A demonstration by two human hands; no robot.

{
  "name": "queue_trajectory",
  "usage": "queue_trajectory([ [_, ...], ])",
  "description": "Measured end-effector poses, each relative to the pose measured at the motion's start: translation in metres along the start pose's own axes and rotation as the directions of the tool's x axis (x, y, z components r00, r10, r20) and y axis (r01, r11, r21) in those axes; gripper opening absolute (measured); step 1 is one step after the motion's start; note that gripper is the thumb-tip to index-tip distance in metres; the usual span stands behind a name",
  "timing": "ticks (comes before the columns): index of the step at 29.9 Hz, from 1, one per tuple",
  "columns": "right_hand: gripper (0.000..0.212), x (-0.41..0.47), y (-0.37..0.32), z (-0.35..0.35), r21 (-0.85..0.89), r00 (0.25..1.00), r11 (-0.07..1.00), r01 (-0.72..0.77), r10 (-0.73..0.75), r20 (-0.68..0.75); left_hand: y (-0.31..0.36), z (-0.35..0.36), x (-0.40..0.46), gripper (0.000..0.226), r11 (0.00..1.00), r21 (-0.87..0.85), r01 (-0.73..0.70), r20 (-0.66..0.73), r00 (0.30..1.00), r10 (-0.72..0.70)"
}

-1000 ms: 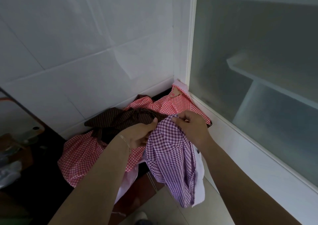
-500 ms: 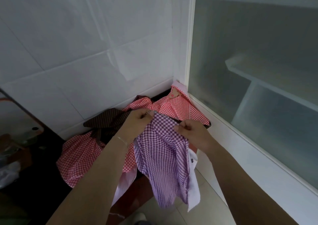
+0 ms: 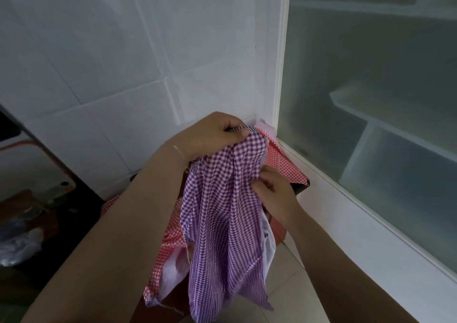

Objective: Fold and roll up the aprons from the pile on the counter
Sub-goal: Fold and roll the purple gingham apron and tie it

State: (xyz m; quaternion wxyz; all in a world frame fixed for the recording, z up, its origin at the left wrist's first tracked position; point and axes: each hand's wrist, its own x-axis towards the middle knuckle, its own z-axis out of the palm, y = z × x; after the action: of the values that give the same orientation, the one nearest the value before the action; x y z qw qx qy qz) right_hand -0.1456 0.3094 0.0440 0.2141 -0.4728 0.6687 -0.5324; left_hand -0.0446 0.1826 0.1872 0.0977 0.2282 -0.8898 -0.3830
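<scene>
A purple checked apron (image 3: 222, 214) hangs in the air in front of me, its lower end dangling past the counter edge. My left hand (image 3: 212, 135) grips its top edge, raised high near the wall corner. Lower down, my right hand (image 3: 274, 194) pinches the apron's right side. Behind and below it lies the pile of red checked aprons (image 3: 284, 162) on the dark counter (image 3: 300, 188), mostly hidden by my arms and the hanging cloth.
White tiled wall (image 3: 123, 63) stands behind the pile. A frosted glass cabinet (image 3: 371, 125) with white frame closes off the right side. Cluttered dark items and a plastic bag (image 3: 17, 246) sit at the left. Pale floor tiles (image 3: 284, 285) show below.
My left hand has lifted the apron's top edge upward and to the right. The apron now hangs longer. My right hand has slid down along its right side.
</scene>
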Motion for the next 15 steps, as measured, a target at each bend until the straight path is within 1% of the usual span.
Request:
queue_trajectory([
  [2, 0.045, 0.001, -0.005, -0.006, 0.007, 0.983, 0.991, 0.131, -0.129, -0.129, 0.006, -0.010, 0.000, 0.024, 1.000, 0.005, -0.007, 0.002, 1.000, 0.007],
  [4, 0.048, 0.002, -0.015, -0.012, 0.014, 0.959, 0.970, 0.242, -0.236, -0.159, 0.005, -0.018, 0.002, 0.027, 0.993, 0.115, -0.019, -0.043, 0.999, 0.024],
  [5, 0.050, 0.003, -0.019, -0.013, 0.034, 0.957, 0.965, 0.259, -0.252, -0.147, 0.002, -0.020, 0.004, 0.029, 0.982, 0.185, -0.020, -0.076, 0.997, 0.034],
  [6, 0.053, 0.002, -0.023, -0.014, 0.070, 0.963, 0.966, 0.250, -0.241, -0.116, -0.004, -0.020, 0.005, 0.031, 0.973, 0.228, -0.015, -0.115, 0.992, 0.042],
  [7, 0.055, 0.002, -0.026, -0.014, 0.139, 0.978, 0.969, 0.204, -0.197, -0.062, -0.009, -0.020, 0.005, 0.031, 0.973, 0.230, -0.009, -0.158, 0.986, 0.046],
  [9, 0.057, 0.002, -0.028, -0.015, 0.291, 0.993, 0.954, 0.070, -0.094, 0.070, -0.019, -0.016, 0.005, 0.029, 0.984, 0.177, -0.007, -0.237, 0.970, 0.049],
  [10, 0.057, 0.002, -0.027, -0.015, 0.324, 0.989, 0.946, 0.004, -0.052, 0.140, -0.023, -0.014, 0.003, 0.027, 0.990, 0.140, -0.008, -0.268, 0.962, 0.046],
  [12, 0.054, 0.002, -0.025, -0.016, 0.303, 0.963, 0.950, -0.081, -0.004, 0.269, -0.028, -0.011, 0.000, 0.023, 0.999, 0.048, 0.001, -0.317, 0.948, 0.014],
  [15, 0.038, 0.003, -0.022, -0.018, 0.189, 0.931, 0.976, -0.107, 0.031, 0.363, -0.033, -0.010, -0.004, 0.022, 0.999, -0.014, 0.034, -0.324, 0.945, -0.037],
])
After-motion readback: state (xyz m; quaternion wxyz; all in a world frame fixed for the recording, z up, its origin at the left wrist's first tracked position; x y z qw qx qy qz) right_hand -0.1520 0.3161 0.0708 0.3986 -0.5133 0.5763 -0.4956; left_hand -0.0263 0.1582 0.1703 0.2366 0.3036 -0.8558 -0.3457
